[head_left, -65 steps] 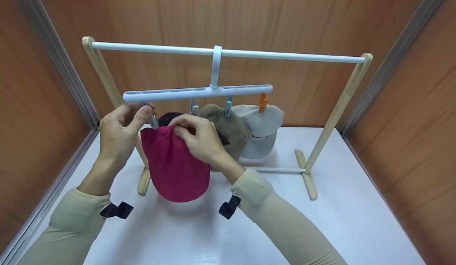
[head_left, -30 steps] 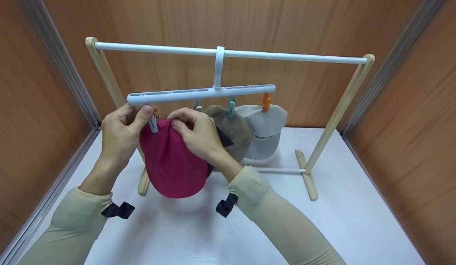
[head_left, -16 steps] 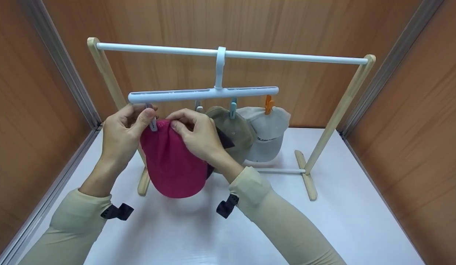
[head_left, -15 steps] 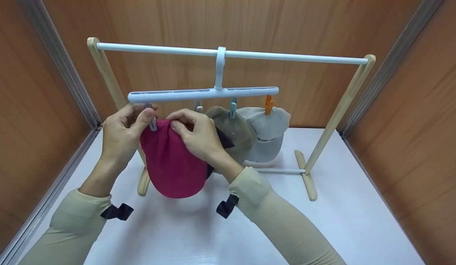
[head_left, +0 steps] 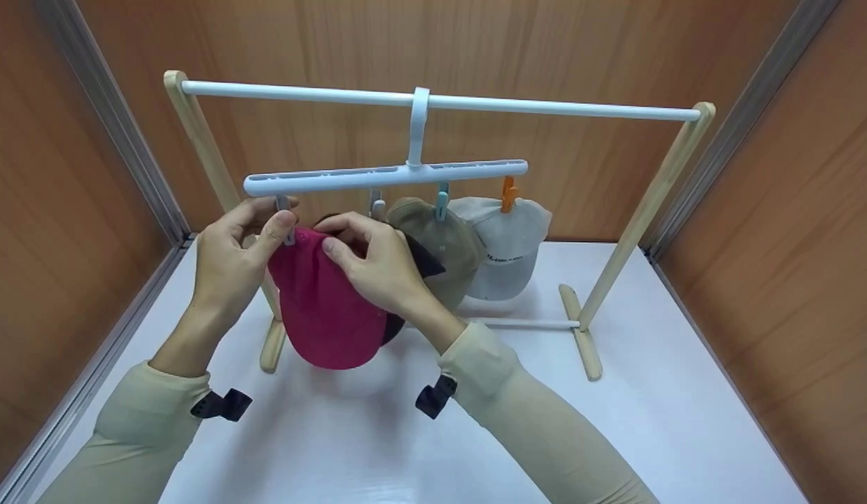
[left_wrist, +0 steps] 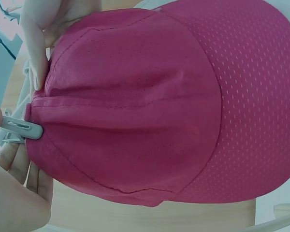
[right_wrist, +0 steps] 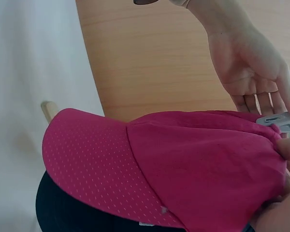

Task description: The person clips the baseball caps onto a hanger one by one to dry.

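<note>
A crimson baseball cap (head_left: 328, 301) hangs brim down below the left end of a pale blue clip hanger (head_left: 335, 180). My left hand (head_left: 230, 259) pinches the grey clip (left_wrist: 26, 128) there between thumb and fingers. In the left wrist view the clip's tip lies over the cap's edge. Thumb and fingers of my right hand (head_left: 384, 269) pinch that same edge a little to the right. From the right wrist, the cap's dotted brim (right_wrist: 101, 164) shows, with a dark cap (right_wrist: 72, 208) behind it.
An olive cap (head_left: 437, 245) and a light grey cap (head_left: 507, 245) hang from a blue clip (head_left: 442, 203) and an orange clip (head_left: 508, 194). The hanger hooks over a white rail (head_left: 559, 107) with wooden legs (head_left: 643, 217). Wood-grain panels surround the white table (head_left: 671, 392).
The crimson cap has risen slightly, and its edge has gone from below the grey clip to under its tip. The hanger has shifted a little to the right. Both hands keep their pinches.
</note>
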Available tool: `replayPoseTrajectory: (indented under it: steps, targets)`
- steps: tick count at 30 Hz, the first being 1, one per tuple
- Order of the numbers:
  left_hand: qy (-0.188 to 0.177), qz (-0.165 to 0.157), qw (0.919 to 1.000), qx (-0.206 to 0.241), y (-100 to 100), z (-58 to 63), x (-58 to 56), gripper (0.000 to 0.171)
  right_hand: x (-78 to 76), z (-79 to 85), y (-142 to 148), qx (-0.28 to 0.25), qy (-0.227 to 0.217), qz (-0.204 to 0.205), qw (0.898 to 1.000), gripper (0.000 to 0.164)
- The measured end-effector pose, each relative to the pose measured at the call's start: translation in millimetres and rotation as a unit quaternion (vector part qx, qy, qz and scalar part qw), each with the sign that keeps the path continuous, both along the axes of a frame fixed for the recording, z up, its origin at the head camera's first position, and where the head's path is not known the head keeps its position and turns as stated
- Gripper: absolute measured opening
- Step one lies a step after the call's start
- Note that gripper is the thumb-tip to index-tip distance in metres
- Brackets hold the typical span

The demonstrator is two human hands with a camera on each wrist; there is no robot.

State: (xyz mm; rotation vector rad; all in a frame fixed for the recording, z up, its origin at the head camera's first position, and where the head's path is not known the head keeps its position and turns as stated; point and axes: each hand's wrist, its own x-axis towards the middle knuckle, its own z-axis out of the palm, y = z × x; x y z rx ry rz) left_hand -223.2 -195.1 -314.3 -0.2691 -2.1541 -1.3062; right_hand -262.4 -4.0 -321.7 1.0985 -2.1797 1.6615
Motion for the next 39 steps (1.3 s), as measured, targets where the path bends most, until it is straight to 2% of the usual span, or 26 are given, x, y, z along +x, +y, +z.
replayPoseTrajectory:
  steps: [12,20,23,31,35,39]
  targets:
    - [0.005,0.019,0.9994,-0.028,-6,-2.8,-2.5,0.037,-1.9,-10.2,5,0.025,0.016,0.010,1.000,0.027]
    - [0.012,0.023,0.9990,-0.036,-13,-5.8,-4.7,0.039,-2.2,-15.7,26,0.043,0.066,-0.009,0.997,0.027]
    - [0.020,0.026,0.9988,-0.037,-16,-6.7,-5.3,0.039,-3.2,-19.4,40,0.050,0.079,-0.025,0.995,0.027]
    - [0.034,0.047,0.9971,-0.050,-24,-11.7,-3.3,0.040,-7.2,-35.2,97,0.055,0.066,-0.044,0.995,0.027]
    - [0.039,0.082,0.9935,-0.069,-29,-17.9,1.1,0.040,-7.3,-44.7,136,0.066,0.061,-0.069,0.994,0.028]
    - [0.042,0.127,0.9871,-0.089,-37,-28.1,10.3,0.039,-5.8,-54.1,178,0.081,0.057,-0.104,0.990,0.031]
